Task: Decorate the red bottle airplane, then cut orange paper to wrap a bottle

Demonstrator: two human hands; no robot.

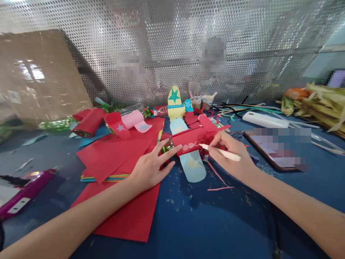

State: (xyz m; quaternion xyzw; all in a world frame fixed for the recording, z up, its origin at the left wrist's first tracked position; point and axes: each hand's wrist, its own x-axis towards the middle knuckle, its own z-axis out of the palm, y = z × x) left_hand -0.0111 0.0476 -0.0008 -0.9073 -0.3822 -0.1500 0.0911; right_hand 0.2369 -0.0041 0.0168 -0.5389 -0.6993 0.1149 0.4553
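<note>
Head view: the red paper roll (185, 138) is in the middle of the frame, lying across a light blue paper strip (193, 167). A shiny bottle end (168, 145) pokes out of the roll's left side. The right hand (231, 151) pinches a white pen (225, 153), with its tip on the roll, beside a row of pale pink ovals (188, 146). The left hand (149, 167) holds nothing; its fingers are spread, and one fingertip touches the roll's edge.

Two little cups, a left cup (196, 103) and a right cup (206, 104), sit near the top middle. A pink stick (191, 94) rises from the left cup; the right cup has something pale in it, too small to name. Left of the middle, a green bottle (58, 125) lies by the brown cardboard (40, 72). I cannot tell what is inside it.
</note>
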